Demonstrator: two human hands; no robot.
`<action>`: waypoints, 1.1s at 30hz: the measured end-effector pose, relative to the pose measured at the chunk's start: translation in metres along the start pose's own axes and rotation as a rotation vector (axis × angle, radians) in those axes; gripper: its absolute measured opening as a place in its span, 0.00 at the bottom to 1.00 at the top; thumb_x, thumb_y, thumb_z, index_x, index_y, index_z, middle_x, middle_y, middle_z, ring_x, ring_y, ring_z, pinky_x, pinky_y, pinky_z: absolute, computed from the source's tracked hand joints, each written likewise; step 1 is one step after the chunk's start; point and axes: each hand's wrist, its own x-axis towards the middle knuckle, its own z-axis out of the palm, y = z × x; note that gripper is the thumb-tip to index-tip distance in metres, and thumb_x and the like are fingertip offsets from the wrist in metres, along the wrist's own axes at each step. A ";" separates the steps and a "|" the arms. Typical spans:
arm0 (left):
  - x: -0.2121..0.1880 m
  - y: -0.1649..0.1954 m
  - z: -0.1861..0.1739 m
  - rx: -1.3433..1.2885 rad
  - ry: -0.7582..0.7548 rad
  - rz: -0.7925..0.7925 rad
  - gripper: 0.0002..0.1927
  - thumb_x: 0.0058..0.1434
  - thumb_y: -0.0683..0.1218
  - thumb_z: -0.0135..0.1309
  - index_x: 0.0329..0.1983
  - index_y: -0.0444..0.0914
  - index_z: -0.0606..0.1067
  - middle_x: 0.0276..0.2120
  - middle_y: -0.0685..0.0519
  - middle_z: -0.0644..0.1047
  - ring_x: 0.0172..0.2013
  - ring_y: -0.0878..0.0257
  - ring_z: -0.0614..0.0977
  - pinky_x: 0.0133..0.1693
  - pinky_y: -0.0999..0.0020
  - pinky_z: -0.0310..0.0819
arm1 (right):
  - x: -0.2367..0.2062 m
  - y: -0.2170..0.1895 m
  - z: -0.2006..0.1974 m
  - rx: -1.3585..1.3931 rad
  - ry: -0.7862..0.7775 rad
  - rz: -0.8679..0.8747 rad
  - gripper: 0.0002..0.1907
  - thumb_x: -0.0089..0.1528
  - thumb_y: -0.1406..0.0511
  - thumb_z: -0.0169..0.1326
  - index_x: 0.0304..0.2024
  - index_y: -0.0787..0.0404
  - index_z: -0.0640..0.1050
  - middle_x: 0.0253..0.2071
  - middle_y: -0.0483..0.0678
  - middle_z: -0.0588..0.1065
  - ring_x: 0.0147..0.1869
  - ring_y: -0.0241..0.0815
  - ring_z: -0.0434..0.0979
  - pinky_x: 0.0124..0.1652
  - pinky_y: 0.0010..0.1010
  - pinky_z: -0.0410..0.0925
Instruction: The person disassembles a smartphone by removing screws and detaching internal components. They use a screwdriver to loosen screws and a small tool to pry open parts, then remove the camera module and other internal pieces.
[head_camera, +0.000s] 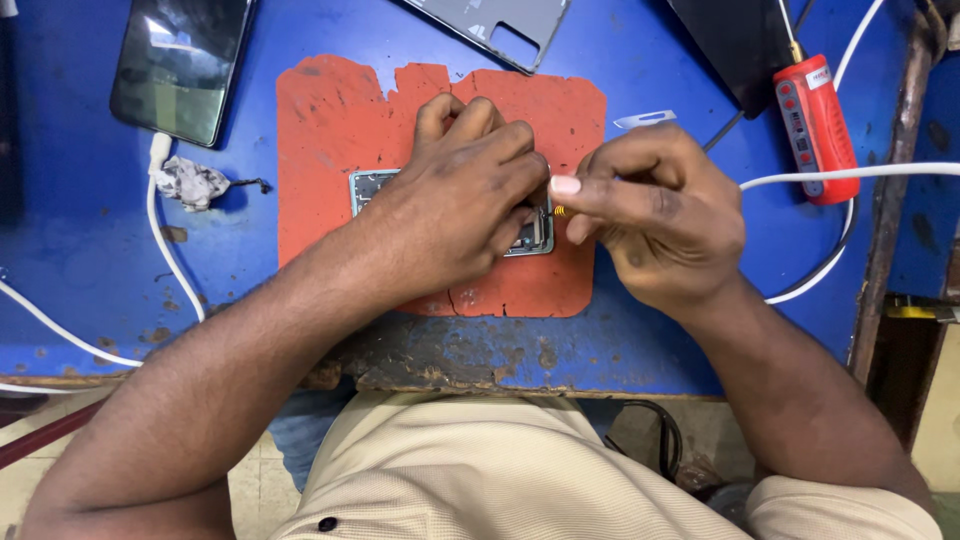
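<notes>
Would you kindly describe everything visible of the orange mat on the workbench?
The orange mat lies flat in the middle of the blue bench. It looks like soft rubber, scuffed and dark-spotted, with ragged notches torn along its top and bottom edges. An opened phone body rests on it, pressed down by the left hand. The right hand hovers over its right edge, pinching a small tool.

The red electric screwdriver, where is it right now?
In the head view the red electric screwdriver lies at the bench's upper right, beyond the right hand, beside a white cable and a dark device.
</notes>
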 end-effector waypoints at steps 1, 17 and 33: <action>0.000 0.000 0.000 -0.009 0.005 0.000 0.08 0.59 0.43 0.61 0.41 0.39 0.77 0.41 0.51 0.71 0.49 0.53 0.70 0.59 0.46 0.55 | -0.002 -0.001 -0.003 -0.034 -0.013 0.008 0.25 0.64 0.87 0.57 0.57 0.60 0.78 0.46 0.52 0.72 0.41 0.34 0.79 0.39 0.19 0.77; 0.003 -0.011 -0.003 0.153 0.142 0.010 0.07 0.62 0.44 0.60 0.42 0.40 0.78 0.42 0.51 0.74 0.50 0.51 0.71 0.57 0.47 0.56 | -0.002 -0.010 -0.009 -0.129 0.197 0.064 0.22 0.69 0.84 0.57 0.61 0.63 0.73 0.47 0.52 0.71 0.47 0.39 0.81 0.46 0.26 0.81; -0.015 -0.003 -0.040 0.216 -0.046 -0.086 0.35 0.43 0.62 0.69 0.48 0.36 0.75 0.43 0.48 0.73 0.47 0.50 0.72 0.49 0.48 0.61 | 0.016 0.008 -0.011 -0.652 -0.272 0.138 0.20 0.58 0.74 0.65 0.52 0.58 0.80 0.50 0.50 0.75 0.53 0.53 0.75 0.51 0.41 0.72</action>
